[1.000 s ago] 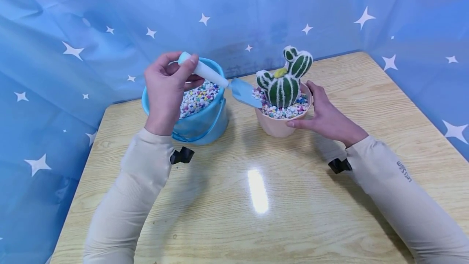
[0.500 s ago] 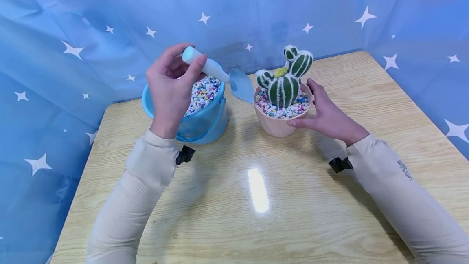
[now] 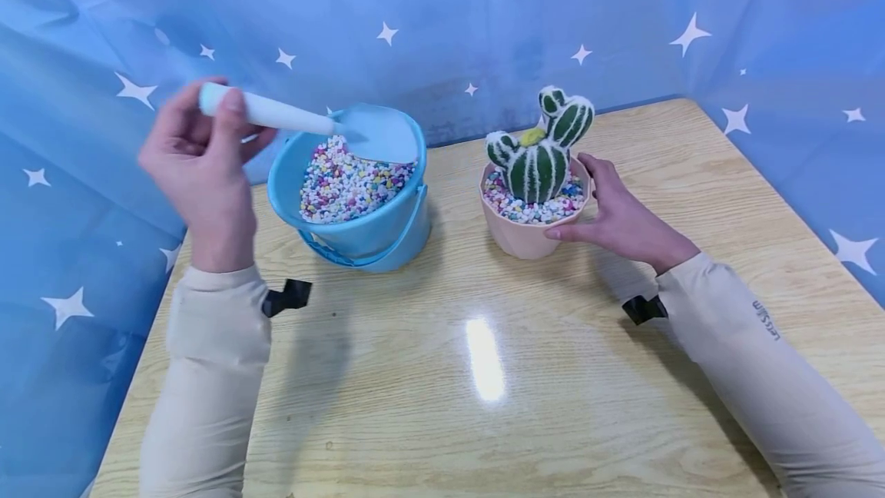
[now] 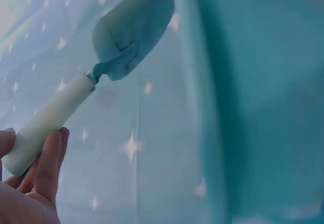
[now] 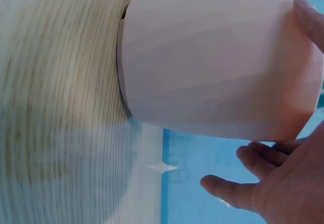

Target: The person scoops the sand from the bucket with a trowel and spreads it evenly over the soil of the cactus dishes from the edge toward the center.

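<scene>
My left hand (image 3: 203,167) grips the white handle of a small trowel (image 3: 379,134), whose pale blue blade hangs over the blue bucket (image 3: 359,240). In the left wrist view the trowel blade (image 4: 134,34) looks bare, beside the bucket's wall (image 4: 268,97). Small multicoloured pebbles (image 3: 342,187) fill much of the bucket. My right hand (image 3: 625,221) holds the pink flowerpot (image 3: 522,235) by its right side, thumb at the front and fingers behind. A toy cactus (image 3: 535,173) stands upright in the pot among similar pebbles. In the right wrist view, some fingers (image 5: 228,191) stay off the flowerpot (image 5: 212,62).
Both containers stand near the back of a wooden table (image 3: 415,406), with a gap between them. A blue curtain (image 3: 442,29) with white stars hangs behind and along the sides. The bucket's handle (image 3: 376,256) hangs down at its front.
My left hand has drawn the trowel leftward from beside the flowerpot to over the bucket. Pebbles at the blade's tip a second ago are gone from it. My right hand stays on the pot.
</scene>
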